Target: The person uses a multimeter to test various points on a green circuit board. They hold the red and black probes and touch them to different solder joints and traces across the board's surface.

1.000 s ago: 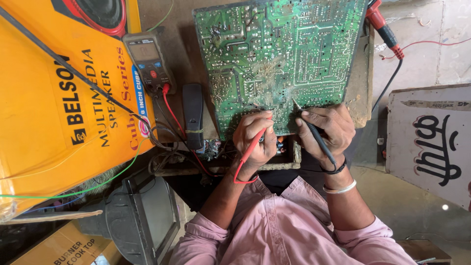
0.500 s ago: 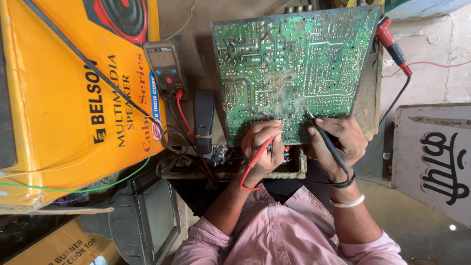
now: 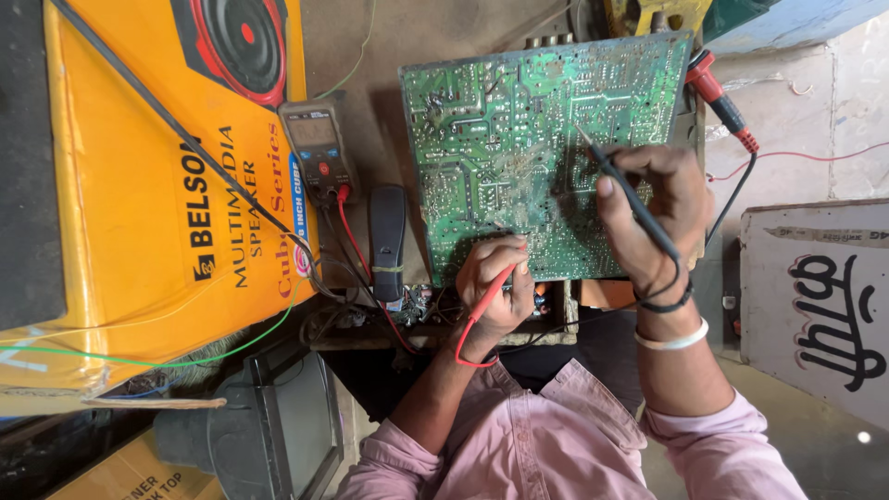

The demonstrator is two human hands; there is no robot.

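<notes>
My left hand (image 3: 495, 292) sits at the near edge of the green circuit board (image 3: 546, 153), fingers curled together and pinching the red probe (image 3: 491, 296), whose tip rests against the board's lower edge. The red lead loops back under my wrist. My right hand (image 3: 653, 208) lies over the right part of the board, thumb and fingers pressed together around the black probe (image 3: 630, 199), which slants up and left so that its point touches the solder side near the middle. The board lies solder side up toward the far right of the bench (image 3: 361, 56). Just left of it lies a dark remote control (image 3: 387, 236), and beyond that the multimeter (image 3: 317, 148), leaning against the yellow speaker carton (image 3: 139, 204). A spare red-handled probe (image 3: 722, 106) lies by the board's far right corner.
</notes>
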